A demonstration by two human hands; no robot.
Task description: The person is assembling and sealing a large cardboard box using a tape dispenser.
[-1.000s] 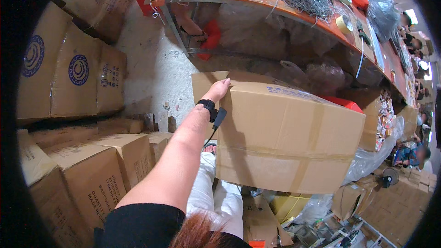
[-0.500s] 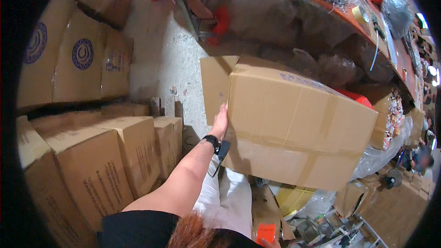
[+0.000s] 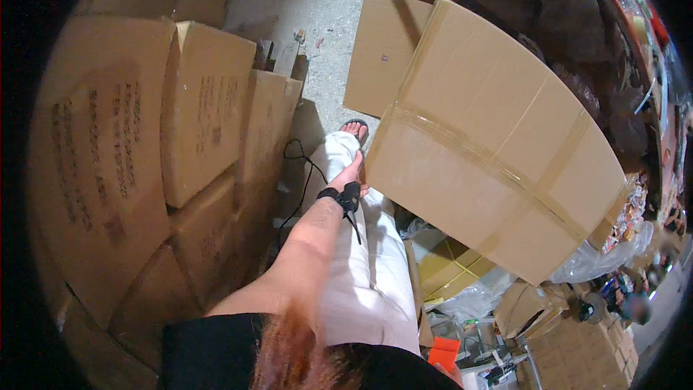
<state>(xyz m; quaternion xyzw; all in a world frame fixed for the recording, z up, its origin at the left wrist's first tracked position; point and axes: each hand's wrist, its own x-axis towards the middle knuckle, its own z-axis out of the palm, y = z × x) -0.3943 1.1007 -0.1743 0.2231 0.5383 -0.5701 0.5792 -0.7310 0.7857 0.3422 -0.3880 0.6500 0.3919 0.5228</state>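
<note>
The left hand (image 3: 351,173) braces the lower-left edge of the big taped cardboard box (image 3: 491,144) — tilted, held above the floor — fingers hidden behind it, grip untellable; lowering it calls for steady support.

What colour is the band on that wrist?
Black; the wrist band on the left hand shows in the head view.

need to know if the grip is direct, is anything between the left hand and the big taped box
Nothing visible: the left hand lies straight against the lower left edge of the big taped cardboard box. The right hand is out of view.
</note>
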